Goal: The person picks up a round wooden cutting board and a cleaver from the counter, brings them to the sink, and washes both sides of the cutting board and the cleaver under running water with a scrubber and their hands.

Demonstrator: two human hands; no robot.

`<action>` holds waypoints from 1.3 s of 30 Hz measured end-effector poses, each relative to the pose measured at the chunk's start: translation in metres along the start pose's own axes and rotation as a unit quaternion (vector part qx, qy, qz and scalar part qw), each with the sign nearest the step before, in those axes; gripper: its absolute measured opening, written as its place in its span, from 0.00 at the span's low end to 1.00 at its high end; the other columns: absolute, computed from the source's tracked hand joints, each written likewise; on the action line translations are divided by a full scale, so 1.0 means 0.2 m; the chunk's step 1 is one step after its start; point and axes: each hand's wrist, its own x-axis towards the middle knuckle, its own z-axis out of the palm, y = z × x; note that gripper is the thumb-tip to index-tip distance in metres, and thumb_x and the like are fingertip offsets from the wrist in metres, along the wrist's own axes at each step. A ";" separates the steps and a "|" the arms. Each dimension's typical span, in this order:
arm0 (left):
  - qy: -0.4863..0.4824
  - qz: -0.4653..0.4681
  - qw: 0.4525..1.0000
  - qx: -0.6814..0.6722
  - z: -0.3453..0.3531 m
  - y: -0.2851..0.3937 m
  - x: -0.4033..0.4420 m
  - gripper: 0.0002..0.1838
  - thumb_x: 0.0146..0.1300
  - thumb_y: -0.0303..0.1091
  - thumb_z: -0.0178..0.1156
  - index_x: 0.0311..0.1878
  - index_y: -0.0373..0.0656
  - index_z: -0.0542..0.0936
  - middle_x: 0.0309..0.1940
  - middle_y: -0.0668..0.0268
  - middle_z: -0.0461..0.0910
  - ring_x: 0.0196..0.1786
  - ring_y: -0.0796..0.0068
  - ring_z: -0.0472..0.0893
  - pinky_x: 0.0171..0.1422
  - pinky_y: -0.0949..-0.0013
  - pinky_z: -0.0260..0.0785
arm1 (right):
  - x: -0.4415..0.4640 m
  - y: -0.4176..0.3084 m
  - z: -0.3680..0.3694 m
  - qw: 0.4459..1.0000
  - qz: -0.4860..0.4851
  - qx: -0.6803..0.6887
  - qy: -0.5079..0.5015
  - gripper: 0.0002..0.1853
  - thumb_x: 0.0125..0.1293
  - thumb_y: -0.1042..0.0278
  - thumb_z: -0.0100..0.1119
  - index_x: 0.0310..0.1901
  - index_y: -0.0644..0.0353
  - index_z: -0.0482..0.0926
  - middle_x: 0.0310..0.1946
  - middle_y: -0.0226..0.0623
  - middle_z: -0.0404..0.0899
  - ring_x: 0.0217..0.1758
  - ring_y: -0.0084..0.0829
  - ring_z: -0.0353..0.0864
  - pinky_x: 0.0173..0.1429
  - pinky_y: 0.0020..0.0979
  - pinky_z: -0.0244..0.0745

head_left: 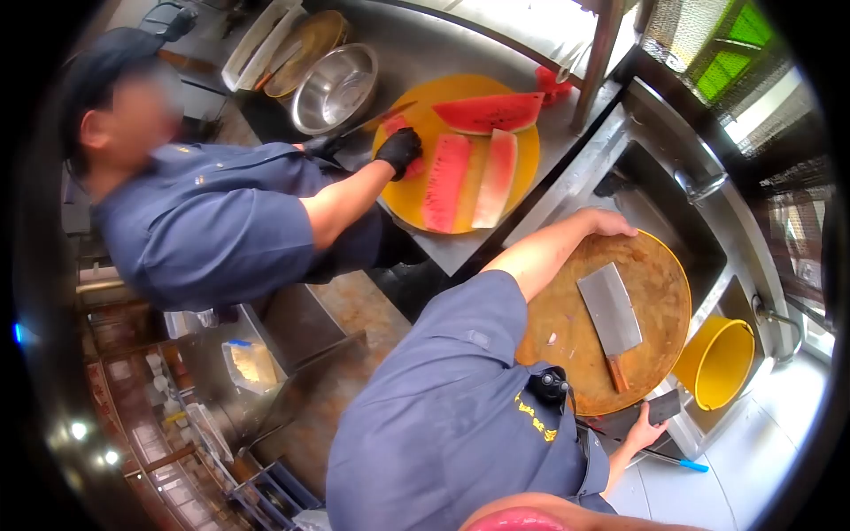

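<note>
A thick round wooden chopping board [567, 283] is in front of my body. My left hand [611, 223] is closed on its far rim, fingers curled at the edge. On the board lies a cleaver [611, 310] with a wide steel blade and a brown wooden handle, touched by neither hand. A small pale scrap [552, 338] is beside it. Past the board's near edge, my right hand [648, 431] is closed around a dark rectangular slab [660, 407]; its exact kind is unclear.
A co-worker [239, 212] in black gloves cuts watermelon [447, 181] with a knife [381, 118] on a yellow round board [403, 208]. A steel bowl [335, 88] is near them. Beyond my board are a sink [708, 190] and a yellow bucket [717, 363].
</note>
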 end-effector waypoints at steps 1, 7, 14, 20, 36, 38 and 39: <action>0.006 -0.007 1.000 0.011 0.04 0.03 0.05 0.35 0.78 0.63 0.59 0.71 0.42 0.83 0.73 0.58 0.81 0.74 0.59 0.79 0.79 0.55 0.67 | -0.02 0.04 -0.03 0.999 0.009 0.029 -0.014 0.50 0.58 0.55 0.86 0.76 0.71 0.71 0.69 0.52 0.82 0.70 0.46 0.82 0.78 0.41 0.72; -0.047 0.015 0.999 0.019 0.28 0.05 0.59 0.36 0.76 0.68 0.59 0.74 0.50 0.83 0.77 0.59 0.79 0.76 0.60 0.77 0.81 0.58 0.67 | -0.13 0.06 -0.26 0.997 0.023 -0.053 0.045 0.52 0.59 0.60 0.85 0.80 0.69 0.65 0.77 0.56 0.73 0.81 0.48 0.72 0.84 0.42 0.66; 0.007 -0.031 0.998 -0.051 0.40 0.04 0.87 0.38 0.73 0.68 0.62 0.65 0.42 0.88 0.66 0.53 0.86 0.67 0.57 0.85 0.73 0.58 0.73 | -0.24 -0.07 -0.38 0.994 -0.057 0.050 0.081 0.50 0.58 0.73 0.83 0.80 0.69 0.65 0.76 0.53 0.74 0.77 0.43 0.76 0.82 0.41 0.69; 0.100 0.055 0.976 -0.183 0.44 -0.06 0.97 0.35 0.76 0.65 0.62 0.59 0.35 0.87 0.56 0.59 0.88 0.57 0.68 0.86 0.63 0.61 0.78 | -0.24 -0.18 -0.35 0.992 -0.073 0.081 0.057 0.53 0.57 0.74 0.84 0.81 0.73 0.61 0.77 0.56 0.71 0.78 0.44 0.76 0.82 0.41 0.70; 0.070 0.100 0.935 -0.334 0.28 -0.08 -0.02 0.26 0.84 0.55 0.55 0.72 0.46 0.77 0.67 0.65 0.82 0.74 0.71 0.76 0.81 0.55 0.65 | 0.12 -1.65 0.54 0.966 -0.135 0.110 -0.190 0.57 0.50 0.49 0.86 0.76 0.74 0.69 0.68 0.58 0.82 0.72 0.49 0.83 0.76 0.42 0.77; 0.004 0.117 0.919 -0.376 0.21 -0.02 -0.09 0.31 0.85 0.60 0.51 0.75 0.46 0.74 0.72 0.63 0.78 0.77 0.68 0.73 0.81 0.54 0.65 | 0.12 -1.86 0.71 0.960 -0.136 0.117 -0.216 0.57 0.49 0.45 0.86 0.75 0.74 0.71 0.68 0.61 0.82 0.73 0.48 0.82 0.77 0.42 0.76; -0.028 0.104 0.897 -0.428 0.14 0.03 -0.12 0.32 0.85 0.60 0.50 0.78 0.46 0.71 0.74 0.62 0.75 0.78 0.66 0.72 0.81 0.53 0.65 | 0.12 -1.93 0.82 0.956 -0.130 0.137 -0.226 0.57 0.49 0.44 0.85 0.74 0.75 0.71 0.65 0.60 0.84 0.70 0.48 0.85 0.74 0.41 0.79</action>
